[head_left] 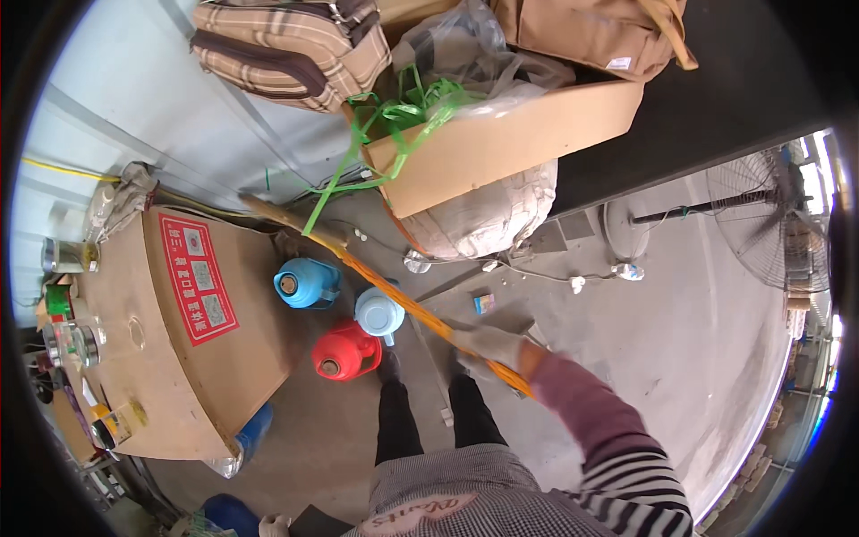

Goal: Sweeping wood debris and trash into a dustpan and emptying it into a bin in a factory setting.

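Observation:
My right hand (490, 347), in a pale work glove, is shut on the orange handle of a broom (394, 291). The handle runs up and to the left, and its head (286, 219) rests on the floor near the wall under a cardboard box. My left hand (271, 524) shows only as a gloved sliver at the bottom edge, and what it does is hidden. Three flasks stand on the floor just left of the handle: a blue one (307, 283), a light blue one (379, 313) and a red one (345, 352).
A large cardboard box (179, 358) with a red label stands at left, cans and jars at its far edge. An open carton (501, 143) with green strapping, a plastic bag and two cloth bags sits above. A standing fan (761, 219) is at right. Small litter lies on the concrete floor.

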The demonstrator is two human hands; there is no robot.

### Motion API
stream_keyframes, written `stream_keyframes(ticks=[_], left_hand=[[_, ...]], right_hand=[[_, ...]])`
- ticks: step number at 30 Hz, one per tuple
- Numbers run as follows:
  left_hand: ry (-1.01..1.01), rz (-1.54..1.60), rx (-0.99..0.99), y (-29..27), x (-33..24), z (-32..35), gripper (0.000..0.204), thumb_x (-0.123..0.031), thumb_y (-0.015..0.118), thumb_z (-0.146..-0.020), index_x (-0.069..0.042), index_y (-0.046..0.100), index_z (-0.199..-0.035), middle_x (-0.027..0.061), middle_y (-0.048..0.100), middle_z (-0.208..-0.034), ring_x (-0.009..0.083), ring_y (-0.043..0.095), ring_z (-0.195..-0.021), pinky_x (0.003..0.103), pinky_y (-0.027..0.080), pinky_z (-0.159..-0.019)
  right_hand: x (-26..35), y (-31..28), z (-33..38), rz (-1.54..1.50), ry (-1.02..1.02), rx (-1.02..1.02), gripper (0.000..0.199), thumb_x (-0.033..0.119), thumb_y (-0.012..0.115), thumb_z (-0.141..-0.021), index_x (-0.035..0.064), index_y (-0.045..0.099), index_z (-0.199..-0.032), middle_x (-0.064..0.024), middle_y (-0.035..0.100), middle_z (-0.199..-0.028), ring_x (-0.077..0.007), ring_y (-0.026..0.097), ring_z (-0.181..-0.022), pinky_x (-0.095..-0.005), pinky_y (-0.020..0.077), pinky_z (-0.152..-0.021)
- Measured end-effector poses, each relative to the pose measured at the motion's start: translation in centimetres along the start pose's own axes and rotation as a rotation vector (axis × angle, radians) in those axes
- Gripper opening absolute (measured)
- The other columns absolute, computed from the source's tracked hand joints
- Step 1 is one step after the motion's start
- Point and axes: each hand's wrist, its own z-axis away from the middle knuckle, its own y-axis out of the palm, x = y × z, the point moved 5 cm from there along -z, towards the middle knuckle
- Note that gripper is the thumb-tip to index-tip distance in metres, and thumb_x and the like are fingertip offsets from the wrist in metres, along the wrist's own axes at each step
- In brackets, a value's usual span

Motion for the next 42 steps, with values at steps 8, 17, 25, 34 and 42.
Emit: stream_keyframes(ticks=[8,17,25,34,42], left_hand=[[-0.085,0.282,-0.073,2.3,5.7,2.6,0.015,-0.018,0.058,-0.086,-0.011,0.071,-0.088,0.0149,0.069,-0.097,0.0356,0.064,-0.096,0.044,0.051,-0.085],[0.201,0.026,-0.079,-4.4,-2.0,-3.4,0.014,-0.020,0.058,-0.087,-0.014,0.069,-0.094,0.0196,0.068,-0.096,0.0406,0.063,-0.090,0.049,0.051,-0.078],[0.145,0.175,-0.163,-9.7,-3.3,-1.2,0.027,-0.030,0.052,-0.092,-0.009,0.069,-0.099,0.0212,0.067,-0.100,0.0414,0.062,-0.095,0.048,0.048,-0.084],[0.061,0.147,-0.162,-0.4,-5.8,5.4,0.025,-0.028,0.056,-0.090,-0.010,0.069,-0.099,0.0202,0.068,-0.100,0.0417,0.062,-0.093,0.047,0.048,-0.084],[0.031,0.356,-0.248,6.8,-14.8,11.6,0.021,-0.027,0.063,-0.085,-0.012,0.069,-0.099,0.0179,0.069,-0.100,0.0394,0.062,-0.094,0.045,0.049,-0.084]], right_hand=[[-12.6,-6.9,3.7,-0.169,-0.062,-0.157,0.057,0.030,0.053,-0.096,0.0196,0.035,-0.150,0.0016,0.046,-0.060,-0.0103,0.043,-0.040,-0.0284,0.0370,-0.037],[-17.5,-4.5,22.6,-0.108,0.145,-0.391,0.061,0.029,0.054,-0.095,0.0236,0.032,-0.153,0.0002,0.049,-0.062,-0.0121,0.050,-0.044,-0.0306,0.0435,-0.038],[-19.4,-9.0,9.4,0.239,0.101,-0.433,0.059,0.034,0.050,-0.094,0.0271,0.037,-0.151,-0.0046,0.057,-0.069,-0.0169,0.054,-0.048,-0.0356,0.0451,-0.044],[-27.6,-17.6,24.6,0.844,0.361,-0.604,0.055,0.048,0.039,-0.097,0.0307,0.035,-0.150,-0.0183,0.066,-0.117,-0.0367,0.065,-0.107,-0.0450,0.0483,-0.091],[-30.9,-21.8,14.1,0.703,-0.011,-0.415,0.052,0.041,0.040,-0.097,0.0306,0.039,-0.148,-0.0163,0.067,-0.105,-0.0332,0.067,-0.091,-0.0454,0.0519,-0.078]])
